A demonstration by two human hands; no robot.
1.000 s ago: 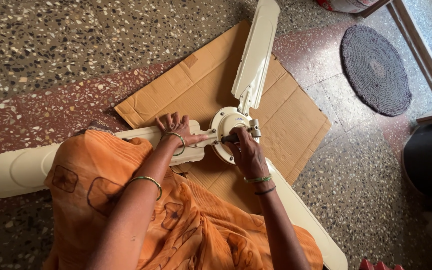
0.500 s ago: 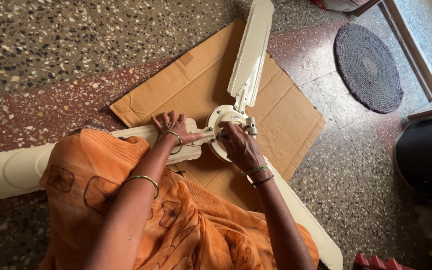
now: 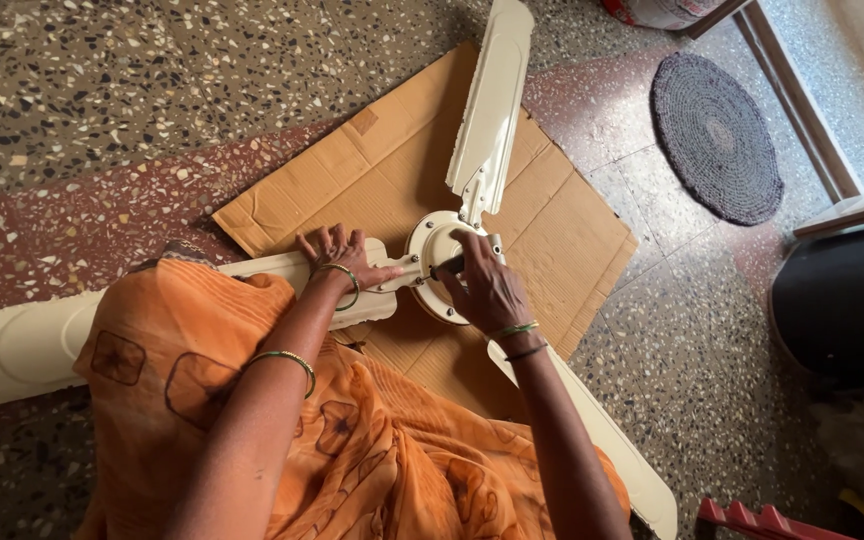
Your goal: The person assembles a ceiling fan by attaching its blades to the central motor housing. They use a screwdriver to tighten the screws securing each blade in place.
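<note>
An orange garment (image 3: 352, 450) is seen nearest the camera, draped over the lap. The left hand (image 3: 337, 258) is laid flat, fingers spread, on the left blade (image 3: 42, 340) near its root, pressing it down. The right hand (image 3: 487, 290) is clenched around a dark-handled tool (image 3: 449, 266) held against the fan hub (image 3: 432, 250). The fan is laid on cardboard (image 3: 352, 180) on the speckled floor (image 3: 102, 80). A second blade (image 3: 492, 110) is pointed away; a third (image 3: 612, 440) is run under the right forearm. A round mat (image 3: 717, 135) is noted beyond.
</note>
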